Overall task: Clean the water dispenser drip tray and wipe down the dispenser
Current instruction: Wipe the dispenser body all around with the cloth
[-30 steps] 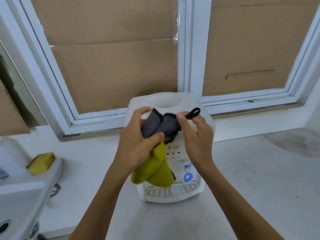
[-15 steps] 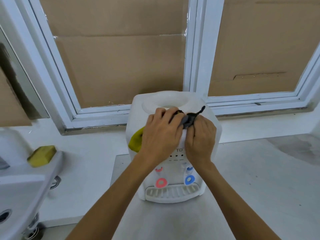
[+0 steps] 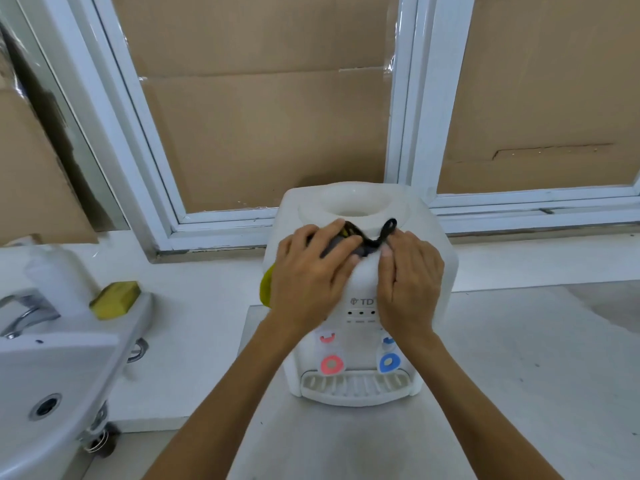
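Left hand (image 3: 311, 271) covers most of the cloth (image 3: 266, 289), pressing it flat-fingered on the dispenser (image 3: 360, 341); right hand (image 3: 408, 275) pinches its corner.

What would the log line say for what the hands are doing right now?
step: wiping dispenser top | left hand: presses cloth on dispenser | right hand: pinches cloth loop | drip tray: in place

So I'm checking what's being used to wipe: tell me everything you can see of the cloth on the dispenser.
The cloth looks like soft fabric, dark grey on one face and yellow on the other, with black edging and a black hanging loop sticking up. It lies bunched on the front top edge of the white dispenser, just before the bottle well. The left hand covers most of it; the right hand touches its loop end. A yellow fold pokes out left of the left hand.
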